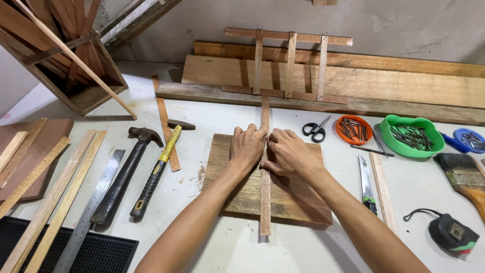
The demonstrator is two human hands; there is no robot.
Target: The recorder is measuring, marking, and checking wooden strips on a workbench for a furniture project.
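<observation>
Two bare hands press on a narrow wooden strip (265, 192) that lies across a square wooden board (293, 197) near the middle of the tabletop (217, 247). The left hand (247, 147) rests fingers-down against the strip's left edge, its grip loosely closed over it, while the right hand (288, 154) pinches the strip from the right side, fingers curled around it. The strip runs from the board's near edge toward the far edge of the tabletop, where it meets a small ladder-like frame of slats (289, 63) lying on stacked planks (353, 83). Toward the left edge lie two hammers, one black-handled (124, 177) and one with a yellow-and-black handle (155, 174), beside a steel ruler (91, 207) and loose wooden slats (55, 202). Toward the right edge sit scissors (316, 129), an orange dish of nails (354, 130), a green bowl of nails (411, 135), a paintbrush (467, 179) and a tape measure (452, 233).
</observation>
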